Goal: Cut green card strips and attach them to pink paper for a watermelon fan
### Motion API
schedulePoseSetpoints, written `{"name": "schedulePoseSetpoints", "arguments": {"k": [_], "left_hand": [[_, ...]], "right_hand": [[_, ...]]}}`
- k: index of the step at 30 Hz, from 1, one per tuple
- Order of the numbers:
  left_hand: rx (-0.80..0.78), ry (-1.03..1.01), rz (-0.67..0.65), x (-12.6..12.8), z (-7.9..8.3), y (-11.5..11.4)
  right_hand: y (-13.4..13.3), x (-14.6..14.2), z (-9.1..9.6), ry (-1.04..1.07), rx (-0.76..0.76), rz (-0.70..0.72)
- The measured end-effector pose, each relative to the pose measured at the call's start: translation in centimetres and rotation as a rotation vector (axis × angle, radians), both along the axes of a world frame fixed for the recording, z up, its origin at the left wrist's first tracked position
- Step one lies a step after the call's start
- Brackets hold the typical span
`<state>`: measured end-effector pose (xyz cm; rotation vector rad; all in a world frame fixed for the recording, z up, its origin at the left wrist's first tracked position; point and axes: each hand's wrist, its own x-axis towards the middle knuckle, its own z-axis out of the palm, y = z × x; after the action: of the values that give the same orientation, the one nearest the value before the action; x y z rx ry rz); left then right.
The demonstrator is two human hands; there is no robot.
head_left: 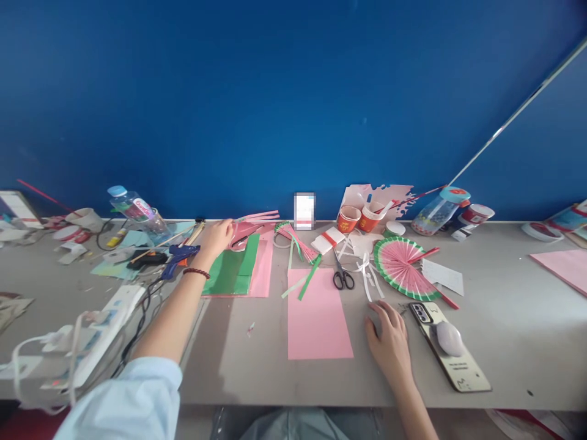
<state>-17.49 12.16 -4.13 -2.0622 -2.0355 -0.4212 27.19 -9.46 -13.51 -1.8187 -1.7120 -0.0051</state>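
My left hand point(219, 238) reaches to the back of the desk with its fingers bent closed, at the edge of some pink material point(245, 230). What they grip is hidden. Below that hand lie green paper sheets point(229, 269) on top of larger pink paper point(261, 272). My right hand point(389, 333) rests on the desk, fingers extended and a little apart, holding nothing. To its left is a flat pink sheet point(316, 318); to its right lies a phone point(465, 366) with a rounded grip. Black-handled scissors point(343, 279) lie behind the pink sheet.
A watermelon-patterned folded fan point(401, 269) lies at right, near paper cups point(349, 217) and a clear jar point(435, 214). A blue glue gun point(178, 260), cables, a power strip point(107, 330) and a plastic bottle point(135, 206) crowd the left. A blue partition point(284, 110) stands behind.
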Motion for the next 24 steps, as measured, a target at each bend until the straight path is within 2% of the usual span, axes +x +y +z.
{"name": "schedulePoseSetpoints", "arguments": {"k": [6, 10, 13, 19, 24], "left_hand": [[-0.012, -0.027, 0.062, -2.4, 2.2, 1.1], [0.037, -0.029, 0.087, -2.2, 2.4, 0.3], [0.092, 0.015, 0.021, -0.7, 1.5, -1.3], [0.164, -0.023, -0.221, 3.7, -2.1, -4.8], [0.205, -0.042, -0.255, 5.0, -4.2, -6.2]], "right_hand": [[0.0, -0.1, 0.2, -0.010, 0.001, 0.000], [0.0, 0.0, 0.2, -0.033, 0.009, 0.000], [0.1, 0.1, 0.0, -0.045, 0.025, 0.011], [0.1, 0.2, -0.1, -0.049, 0.029, 0.030], [0.0, 0.2, 0.0, -0.048, 0.022, 0.023]]}}
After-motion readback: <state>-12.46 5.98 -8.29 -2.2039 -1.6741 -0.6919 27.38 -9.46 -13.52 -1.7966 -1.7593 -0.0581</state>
